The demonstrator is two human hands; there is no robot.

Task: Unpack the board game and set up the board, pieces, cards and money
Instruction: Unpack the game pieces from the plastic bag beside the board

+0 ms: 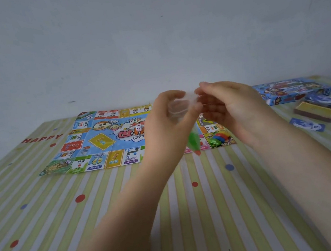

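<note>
Your left hand (166, 123) and right hand (228, 108) both pinch a clear bag (181, 110) of green pieces with curled fingers, above the board (103, 140) spread flat on the striped desk (108, 208), box (291, 89) far right

Die (138, 127) on board (103, 143)

The tablecloth (100, 211) has pale green and white stripes with red and blue dots. On it, the board (103, 140) is sky blue with yellow, red and green squares. Right of the board, the box (291, 89) is blue with cartoon prints.
</note>
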